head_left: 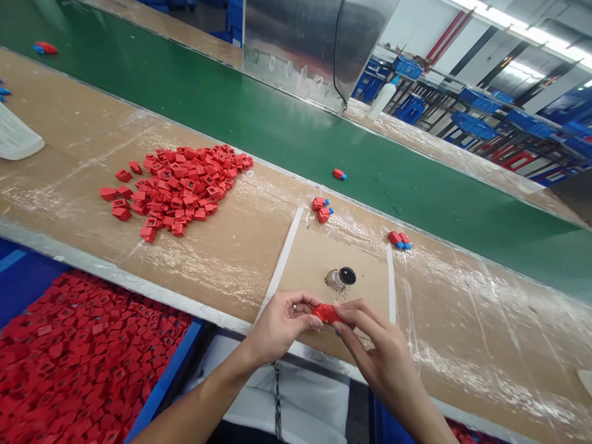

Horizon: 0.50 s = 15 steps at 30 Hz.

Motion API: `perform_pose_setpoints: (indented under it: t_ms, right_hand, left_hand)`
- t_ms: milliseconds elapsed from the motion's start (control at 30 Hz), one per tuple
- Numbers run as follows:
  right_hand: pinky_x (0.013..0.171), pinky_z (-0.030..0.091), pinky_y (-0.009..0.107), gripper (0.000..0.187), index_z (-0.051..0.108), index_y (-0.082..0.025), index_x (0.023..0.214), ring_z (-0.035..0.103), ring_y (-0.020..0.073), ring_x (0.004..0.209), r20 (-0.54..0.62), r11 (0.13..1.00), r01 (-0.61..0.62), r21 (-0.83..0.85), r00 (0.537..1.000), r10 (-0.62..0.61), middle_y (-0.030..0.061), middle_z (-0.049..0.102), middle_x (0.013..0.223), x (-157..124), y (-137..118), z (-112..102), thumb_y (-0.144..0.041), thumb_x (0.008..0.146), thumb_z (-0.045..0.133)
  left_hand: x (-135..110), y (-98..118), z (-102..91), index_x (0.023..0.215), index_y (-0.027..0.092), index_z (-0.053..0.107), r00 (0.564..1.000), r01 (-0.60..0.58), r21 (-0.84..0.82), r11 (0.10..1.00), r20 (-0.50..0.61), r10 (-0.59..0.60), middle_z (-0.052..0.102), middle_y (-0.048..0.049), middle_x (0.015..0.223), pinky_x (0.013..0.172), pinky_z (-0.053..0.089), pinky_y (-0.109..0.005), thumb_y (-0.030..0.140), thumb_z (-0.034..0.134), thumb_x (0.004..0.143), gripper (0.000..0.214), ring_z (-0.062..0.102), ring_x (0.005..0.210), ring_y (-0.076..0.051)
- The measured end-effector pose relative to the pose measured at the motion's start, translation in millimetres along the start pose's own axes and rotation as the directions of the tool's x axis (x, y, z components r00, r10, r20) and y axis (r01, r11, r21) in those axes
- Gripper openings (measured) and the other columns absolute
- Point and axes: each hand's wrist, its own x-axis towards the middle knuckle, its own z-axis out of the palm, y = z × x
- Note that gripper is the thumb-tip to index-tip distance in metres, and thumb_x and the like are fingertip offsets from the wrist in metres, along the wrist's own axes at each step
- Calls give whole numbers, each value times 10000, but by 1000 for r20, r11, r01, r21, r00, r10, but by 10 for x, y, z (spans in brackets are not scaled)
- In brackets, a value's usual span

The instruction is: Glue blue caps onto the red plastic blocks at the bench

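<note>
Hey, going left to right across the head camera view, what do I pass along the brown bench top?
White paper sheet → pile of loose red plastic pieces → first pair of red-and-blue plastic parts → second pair of red-and-blue plastic parts

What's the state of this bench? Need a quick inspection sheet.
surface: cardboard-topped bench, scuffed, with two white strips marking a patch
job's things: red plastic part in both hands; red-and-blue pieces nearby; loose red pile
clutter: small jar with black top on the patch; white sheet at far left
hands: left hand and right hand both on the red part
cables: one black cable on a metal panel
surroundings: green conveyor belt, bin of red pieces, white bottle, blue crates on racks
</note>
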Motion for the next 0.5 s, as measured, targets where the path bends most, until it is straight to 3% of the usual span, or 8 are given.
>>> perform_pose_setpoints:
  t_ms: [267, 500]
  right_hand:
    - [718, 503, 273, 166, 621, -206, 1036, 622, 185, 842, 38, 1000, -14, -1, 999, 14, 74, 609, 948, -31, 21, 53, -189, 999, 460]
    - [715, 524, 278, 191, 619, -213, 1035, 631, 189, 847, 16, 1000, -10, -11, 1000, 10, 82, 619, 952, 52, -45, 97, -197, 1009, 431]
  left_hand:
    - [-16, 35, 7, 906, 128, 699, 999, 39, 23, 999, 13, -40, 695, -30, 732, 692, 482, -264, 288, 809, 722, 267, 618, 666, -134]
    - [-21, 95, 8, 899, 123, 710, 1000, -2, 90, 996, 10, 1, 692, -35, 741, 672, 473, -248, 293, 800, 734, 253, 604, 674, -133]
